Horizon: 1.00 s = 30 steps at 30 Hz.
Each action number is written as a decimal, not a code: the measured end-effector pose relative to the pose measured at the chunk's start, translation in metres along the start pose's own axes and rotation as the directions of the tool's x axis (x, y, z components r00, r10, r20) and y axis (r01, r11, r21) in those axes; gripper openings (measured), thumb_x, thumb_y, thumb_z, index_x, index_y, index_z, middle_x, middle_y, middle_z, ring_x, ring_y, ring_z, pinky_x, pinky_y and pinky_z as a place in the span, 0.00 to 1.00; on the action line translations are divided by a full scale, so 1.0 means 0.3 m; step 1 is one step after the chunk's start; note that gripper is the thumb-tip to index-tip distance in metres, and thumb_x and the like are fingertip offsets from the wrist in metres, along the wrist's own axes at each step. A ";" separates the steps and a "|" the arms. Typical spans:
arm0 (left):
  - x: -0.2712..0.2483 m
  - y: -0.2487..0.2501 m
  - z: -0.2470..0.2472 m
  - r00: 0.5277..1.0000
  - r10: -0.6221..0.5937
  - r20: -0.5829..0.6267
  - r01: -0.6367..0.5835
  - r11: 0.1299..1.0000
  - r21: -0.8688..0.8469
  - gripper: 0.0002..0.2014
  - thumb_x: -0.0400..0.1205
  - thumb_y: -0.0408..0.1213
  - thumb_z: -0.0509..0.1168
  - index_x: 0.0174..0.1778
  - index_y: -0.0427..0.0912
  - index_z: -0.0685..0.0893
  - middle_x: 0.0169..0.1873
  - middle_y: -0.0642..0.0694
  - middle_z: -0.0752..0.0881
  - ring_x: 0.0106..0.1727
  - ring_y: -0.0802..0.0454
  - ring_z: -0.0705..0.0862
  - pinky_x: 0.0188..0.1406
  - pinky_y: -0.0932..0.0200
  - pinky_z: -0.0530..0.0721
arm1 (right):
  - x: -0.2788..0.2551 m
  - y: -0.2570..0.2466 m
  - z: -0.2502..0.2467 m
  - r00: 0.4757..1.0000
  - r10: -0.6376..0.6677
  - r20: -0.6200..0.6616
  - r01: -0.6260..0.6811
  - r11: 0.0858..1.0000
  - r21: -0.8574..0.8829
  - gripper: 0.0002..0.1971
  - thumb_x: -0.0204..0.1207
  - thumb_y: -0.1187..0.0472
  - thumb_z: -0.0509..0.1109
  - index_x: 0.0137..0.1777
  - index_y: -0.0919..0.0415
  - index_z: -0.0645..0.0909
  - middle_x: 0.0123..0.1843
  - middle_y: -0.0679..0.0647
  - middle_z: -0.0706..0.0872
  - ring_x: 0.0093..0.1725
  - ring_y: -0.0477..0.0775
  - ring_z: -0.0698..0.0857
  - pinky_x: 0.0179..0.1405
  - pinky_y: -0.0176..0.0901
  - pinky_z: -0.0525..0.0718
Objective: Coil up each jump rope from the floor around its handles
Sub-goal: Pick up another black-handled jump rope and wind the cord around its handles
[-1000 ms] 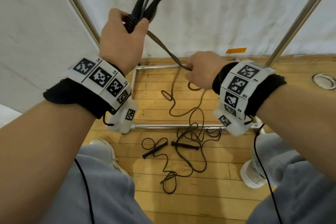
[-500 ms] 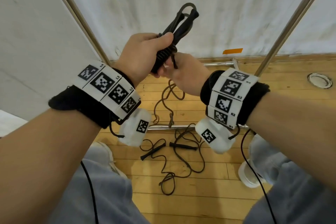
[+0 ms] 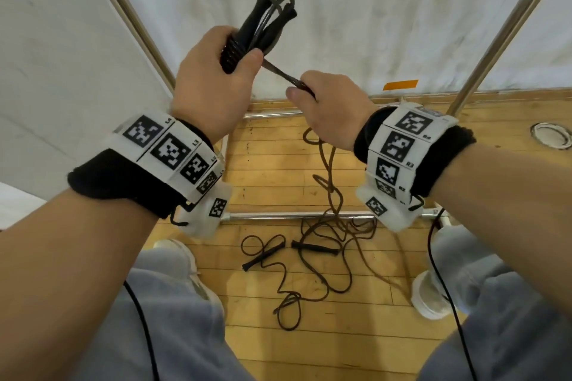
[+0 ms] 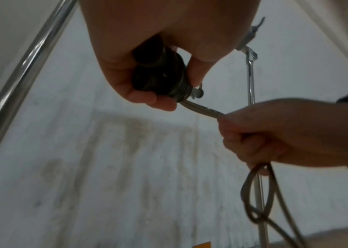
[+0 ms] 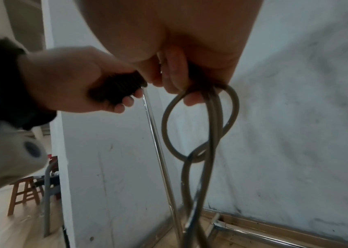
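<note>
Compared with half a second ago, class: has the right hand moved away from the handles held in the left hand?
Yes. The right hand has drawn rightward and down from the handles, nearer the orange tape on the wall, pulling the rope taut.

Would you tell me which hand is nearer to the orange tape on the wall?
Right. The right hand is just left of the orange tape; the left hand is farther left, gripping the handles.

Right hand (image 5: 181, 70) has its fingers curled round the grey rope (image 5: 211, 120), loops dangling down. Left hand (image 5: 73, 78) is right beside it, gripping the black ribbed handles (image 5: 115, 89). Wooden stool (image 5: 25, 193) sits bottom left.
</note>
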State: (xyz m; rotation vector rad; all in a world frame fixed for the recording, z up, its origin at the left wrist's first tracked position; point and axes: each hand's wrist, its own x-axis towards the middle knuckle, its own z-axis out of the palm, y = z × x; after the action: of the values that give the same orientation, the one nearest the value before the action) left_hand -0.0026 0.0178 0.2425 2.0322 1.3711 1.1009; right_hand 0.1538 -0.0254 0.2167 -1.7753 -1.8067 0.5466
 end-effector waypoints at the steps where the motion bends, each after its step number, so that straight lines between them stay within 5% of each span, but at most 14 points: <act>1: 0.005 -0.011 0.000 1.000 0.019 0.000 -0.018 0.997 0.081 0.14 0.82 0.48 0.62 0.62 0.48 0.78 0.42 0.54 0.83 0.38 0.55 0.82 0.38 0.61 0.80 | -0.003 -0.006 0.003 1.000 -0.017 -0.004 0.017 1.000 -0.008 0.13 0.85 0.51 0.55 0.39 0.54 0.70 0.33 0.48 0.76 0.30 0.47 0.75 0.27 0.38 0.67; 4: 0.014 -0.041 0.003 0.999 0.051 0.018 -0.054 0.950 0.309 0.18 0.83 0.49 0.62 0.66 0.46 0.73 0.48 0.51 0.82 0.43 0.52 0.79 0.41 0.57 0.77 | -0.010 -0.015 0.017 0.999 -0.047 0.011 0.048 0.995 -0.082 0.08 0.84 0.57 0.54 0.50 0.60 0.73 0.36 0.52 0.79 0.33 0.52 0.77 0.30 0.41 0.74; 9: 0.033 -0.068 -0.002 0.998 0.014 0.061 -0.041 0.880 0.473 0.17 0.82 0.48 0.64 0.62 0.45 0.70 0.49 0.45 0.81 0.43 0.46 0.77 0.40 0.51 0.75 | -0.007 -0.019 0.001 0.995 -0.098 0.024 0.101 0.954 -0.283 0.10 0.85 0.56 0.52 0.49 0.58 0.73 0.41 0.53 0.76 0.41 0.54 0.76 0.43 0.49 0.77; 15: 0.033 -0.070 0.015 0.974 -0.081 0.210 -0.091 0.711 0.698 0.14 0.82 0.48 0.64 0.55 0.46 0.68 0.36 0.47 0.77 0.32 0.46 0.77 0.29 0.54 0.71 | -0.026 -0.021 0.022 0.989 -0.102 0.106 0.133 0.926 -0.354 0.14 0.85 0.53 0.54 0.55 0.59 0.78 0.41 0.51 0.79 0.38 0.51 0.78 0.36 0.43 0.77; 18: 0.019 -0.067 0.036 0.917 -0.168 0.362 -0.176 0.643 0.745 0.11 0.82 0.50 0.63 0.53 0.50 0.70 0.33 0.50 0.76 0.30 0.52 0.75 0.29 0.56 0.72 | -0.028 -0.008 0.025 0.992 -0.118 0.038 0.123 0.933 -0.339 0.12 0.84 0.52 0.56 0.55 0.58 0.77 0.40 0.51 0.79 0.36 0.51 0.78 0.31 0.40 0.72; 25: -0.010 -0.035 0.031 0.811 -0.138 0.569 -0.281 0.760 0.586 0.12 0.75 0.55 0.63 0.52 0.58 0.75 0.35 0.54 0.82 0.36 0.54 0.81 0.34 0.57 0.79 | 0.009 0.033 -0.005 0.985 -0.117 -0.124 0.097 0.982 -0.159 0.13 0.83 0.51 0.57 0.49 0.56 0.80 0.42 0.50 0.82 0.41 0.50 0.79 0.39 0.40 0.73; 30: -0.025 -0.021 0.027 0.800 -0.075 0.596 -0.338 0.764 0.550 0.19 0.71 0.69 0.63 0.47 0.60 0.77 0.33 0.58 0.80 0.35 0.62 0.78 0.31 0.60 0.74 | 0.024 0.039 -0.012 0.992 -0.072 -0.107 0.071 0.997 -0.011 0.13 0.81 0.50 0.62 0.46 0.56 0.84 0.39 0.47 0.82 0.40 0.47 0.80 0.39 0.37 0.75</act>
State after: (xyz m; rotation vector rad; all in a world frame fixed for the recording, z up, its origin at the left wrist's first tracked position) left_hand -0.0010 0.0140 0.2306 2.6658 1.3525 -0.0678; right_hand 0.1654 -0.0180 0.2128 -1.7041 -1.7925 0.4089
